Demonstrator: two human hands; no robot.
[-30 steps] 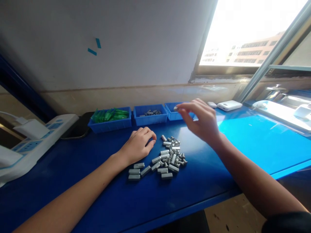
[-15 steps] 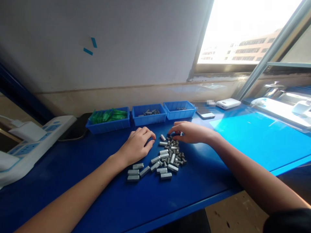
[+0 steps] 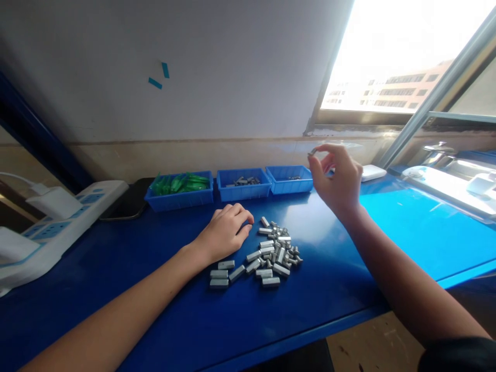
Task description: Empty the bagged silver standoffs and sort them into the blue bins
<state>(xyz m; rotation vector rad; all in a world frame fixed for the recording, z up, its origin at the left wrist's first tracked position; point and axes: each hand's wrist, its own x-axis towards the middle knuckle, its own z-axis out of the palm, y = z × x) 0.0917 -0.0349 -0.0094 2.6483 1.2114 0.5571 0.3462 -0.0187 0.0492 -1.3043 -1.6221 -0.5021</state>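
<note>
My right hand is raised to the right of the bins, its thumb and forefinger pinched on a small metal screw, seen mostly end-on and small. Beside the metal parts, my left hand rests on the table with its fingers loosely bent and a gap at the thumb; nothing shows in it. A heap of short screws lies in front of me, mixed with silver hexagonal standoffs. Several more standoffs lie to the left, near my left wrist.
Along the wall stand three blue bins: one with green packets, one with metal standoffs, and one with a few small screws. A white power strip and a dark phone sit left. A white power bank lies right.
My right hand has lifted from the heap up and to the right, with a screw in its fingertips. My left hand stays by the heap. The view has shifted slightly.
</note>
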